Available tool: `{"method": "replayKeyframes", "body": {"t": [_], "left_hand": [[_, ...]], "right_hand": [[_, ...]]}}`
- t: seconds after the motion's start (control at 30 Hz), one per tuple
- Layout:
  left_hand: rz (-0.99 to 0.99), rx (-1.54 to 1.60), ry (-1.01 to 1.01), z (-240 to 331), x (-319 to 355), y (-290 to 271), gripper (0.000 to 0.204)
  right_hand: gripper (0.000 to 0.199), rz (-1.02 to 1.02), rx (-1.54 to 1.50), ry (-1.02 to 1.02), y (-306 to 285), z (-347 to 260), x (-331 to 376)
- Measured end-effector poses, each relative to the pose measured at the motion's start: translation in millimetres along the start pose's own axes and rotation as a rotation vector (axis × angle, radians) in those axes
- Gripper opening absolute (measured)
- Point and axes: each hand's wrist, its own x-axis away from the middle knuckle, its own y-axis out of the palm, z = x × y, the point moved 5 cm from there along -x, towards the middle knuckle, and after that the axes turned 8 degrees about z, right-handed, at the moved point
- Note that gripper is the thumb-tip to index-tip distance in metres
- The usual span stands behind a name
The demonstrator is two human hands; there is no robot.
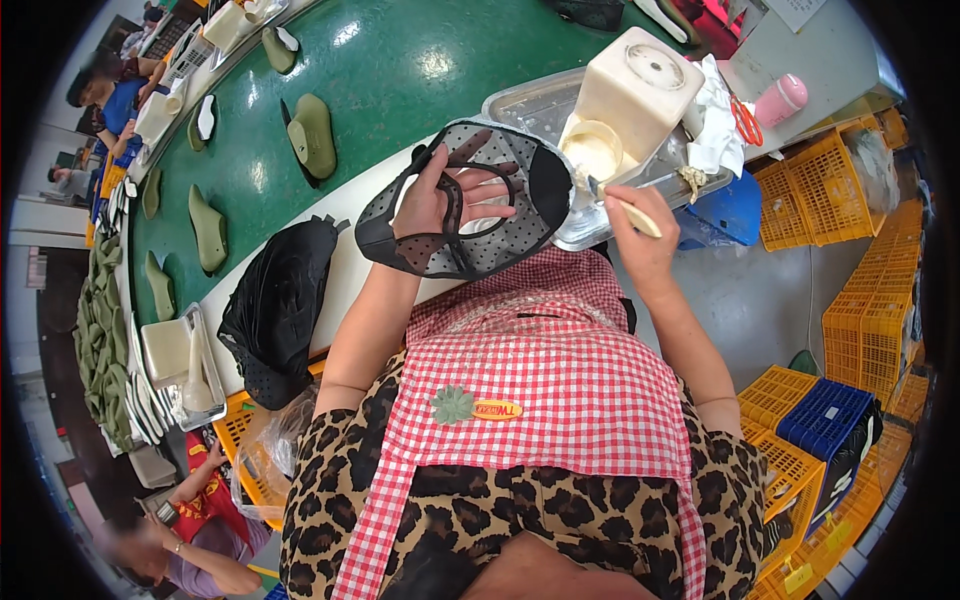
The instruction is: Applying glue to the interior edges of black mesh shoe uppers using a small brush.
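Observation:
A black dotted-mesh shoe upper [548, 183] is held up in front of me. My left hand [428, 208] grips it, the thumb over its near-left part and the fingers spread behind, showing through the mesh and the openings. Pinched in my right hand [643, 245] is a brush [638, 217] with a pale handle. The brush's tip is at the upper's right end, close to a cream cup [593, 150] of whitish paste; whether it touches the upper I cannot tell. The cup adjoins a boxy off-white plastic container [645, 85] in a metal tray [515, 103].
Green shoe lasts [312, 137] stand on the green table [400, 75]. A pile of black uppers [280, 300] lies left on the white edge. Right are red-handled scissors [745, 122], a pink bottle [780, 100] and yellow crates [810, 200]. Other people [215, 515] work at the left.

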Motion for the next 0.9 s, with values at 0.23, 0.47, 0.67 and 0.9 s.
{"method": "replayKeyframes", "body": {"t": [0.23,0.47,0.67,0.9], "left_hand": [[0.028,0.036,0.088,16.6,15.8,-1.8,0.062],[0.027,0.018,0.125,17.9,16.7,11.0,0.063],[-0.103,0.123,0.188,17.0,14.6,13.9,0.059],[0.097,0.104,0.400,17.2,15.3,24.3,0.059]], "right_hand": [[0.012,-0.099,0.026,-0.053,4.9,1.7,20.9],[0.012,-0.026,-0.059,0.105,-5.3,-25.2,-4.6],[0.013,-0.045,-0.030,-0.046,10.3,-32.8,2.6],[0.012,-0.203,-0.104,-0.074,21.3,-37.5,24.2]]}}
